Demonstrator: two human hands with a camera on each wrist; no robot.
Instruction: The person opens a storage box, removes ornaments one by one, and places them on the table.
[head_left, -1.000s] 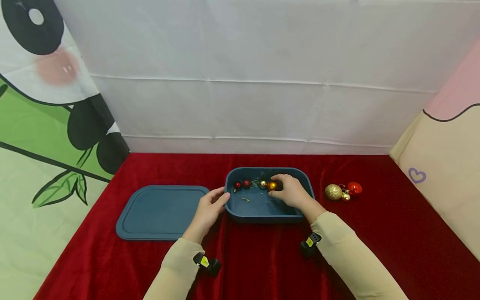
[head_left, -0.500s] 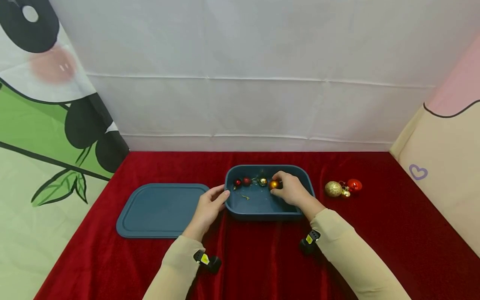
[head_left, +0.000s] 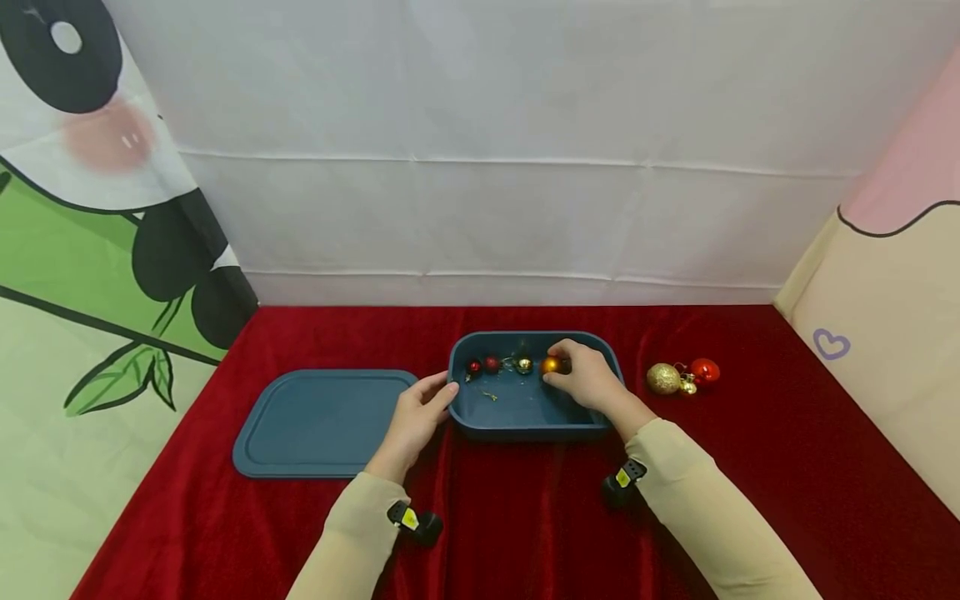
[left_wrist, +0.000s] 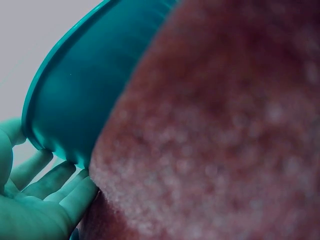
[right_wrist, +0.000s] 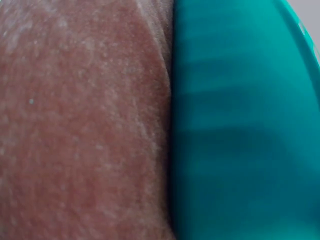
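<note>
A blue rectangular box [head_left: 495,434] stands without its lid on the red cloth. My left hand [head_left: 414,417] holds the box at its left end, thumb over the rim and fingers against the outer wall; the left wrist view shows these fingers [left_wrist: 77,195] at the wall. Inside the box, my right hand [head_left: 588,379] pinches an orange-gold bauble [head_left: 551,365] between thumb and fingers. To its left lie a shiny gold bauble [head_left: 524,365], two small red baubles [head_left: 491,364] and a thin gold bit [head_left: 490,396]. The box wall [right_wrist: 240,150] hides the right hand in the right wrist view.
The flat blue lid [head_left: 322,425] lies left of the box. On the right, a glittery gold bauble [head_left: 663,378], a red bauble [head_left: 705,371] and small gold ones [head_left: 687,384] sit together on the red cloth [head_left: 525,517]. A white sheet [head_left: 517,217] hangs behind.
My right hand has shifted slightly right inside the box with the orange-gold bauble, away from the shiny gold one. The left hand keeps its place on the box.
</note>
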